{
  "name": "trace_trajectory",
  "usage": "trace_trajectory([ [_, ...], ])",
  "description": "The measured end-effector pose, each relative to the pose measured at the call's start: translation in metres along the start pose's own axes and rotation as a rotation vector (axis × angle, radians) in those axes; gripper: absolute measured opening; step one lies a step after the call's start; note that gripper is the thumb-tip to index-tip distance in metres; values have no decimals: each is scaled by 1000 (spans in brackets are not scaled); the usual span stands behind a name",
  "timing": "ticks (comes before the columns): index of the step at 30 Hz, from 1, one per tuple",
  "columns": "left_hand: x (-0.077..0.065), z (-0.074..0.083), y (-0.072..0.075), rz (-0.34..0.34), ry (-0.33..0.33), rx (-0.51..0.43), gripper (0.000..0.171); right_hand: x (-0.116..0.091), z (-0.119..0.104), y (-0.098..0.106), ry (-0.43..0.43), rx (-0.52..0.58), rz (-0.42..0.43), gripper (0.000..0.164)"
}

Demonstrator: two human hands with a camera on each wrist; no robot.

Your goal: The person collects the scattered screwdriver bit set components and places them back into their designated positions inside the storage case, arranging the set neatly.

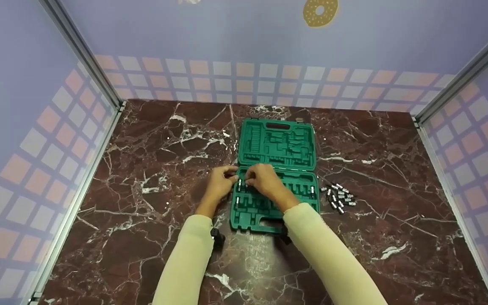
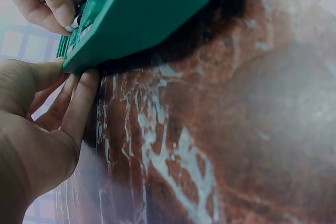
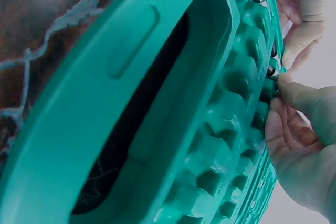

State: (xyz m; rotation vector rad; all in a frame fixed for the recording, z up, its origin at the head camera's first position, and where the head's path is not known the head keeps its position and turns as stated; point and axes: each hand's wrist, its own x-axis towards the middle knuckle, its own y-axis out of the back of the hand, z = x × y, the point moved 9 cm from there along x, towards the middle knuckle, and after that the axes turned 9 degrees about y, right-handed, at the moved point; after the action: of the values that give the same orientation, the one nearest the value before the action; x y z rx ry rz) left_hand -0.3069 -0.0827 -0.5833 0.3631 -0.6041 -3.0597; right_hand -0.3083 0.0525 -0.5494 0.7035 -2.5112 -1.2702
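Observation:
A green plastic socket case (image 1: pixel 252 228) lies open on the table, its molded lid (image 1: pixel 278 123) tipped back at the far side. My left hand (image 1: pixel 220 183) holds the case's left edge, thumb on the rim and fingers against the outer wall in the left wrist view. Between thumb and fingers, my right hand (image 1: pixel 265 180) pinches a small metal socket (image 2: pixel 75 22) over the slots near the upper left. Most of that socket is hidden by the fingers. Seated sockets show in the left slots, one (image 1: pixel 237 201) lower down, and another socket (image 1: pixel 312 192) sits at the right.
Several loose metal sockets (image 1: pixel 339 198) lie in a pile on the marble-patterned table (image 1: pixel 142 237), right of the case. Patterned panels (image 1: pixel 248 34) enclose the table at the back and both sides. The case has a handle cutout (image 3: pixel 157 124) along its near edge.

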Motion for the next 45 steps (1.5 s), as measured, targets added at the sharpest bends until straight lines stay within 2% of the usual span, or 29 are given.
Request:
trace_trajectory([
  [5,1,0,1,11,7,7,26,3,-1,-2,-14,-17,-10,6],
  [14,-2,-2,0,-23,41,-35,27,3,1,1,2,-7,44,19],
  [22,-2,-3,0,-17,33,-28,27,3,2,1,-1,20,71,17],
  [33,-2,-5,-1,-16,64,-29,27,1,6,-1,-47,26,80,14],
  [45,-1,-3,-1,-41,57,-50,28,-4,5,2,27,46,106,14],
])
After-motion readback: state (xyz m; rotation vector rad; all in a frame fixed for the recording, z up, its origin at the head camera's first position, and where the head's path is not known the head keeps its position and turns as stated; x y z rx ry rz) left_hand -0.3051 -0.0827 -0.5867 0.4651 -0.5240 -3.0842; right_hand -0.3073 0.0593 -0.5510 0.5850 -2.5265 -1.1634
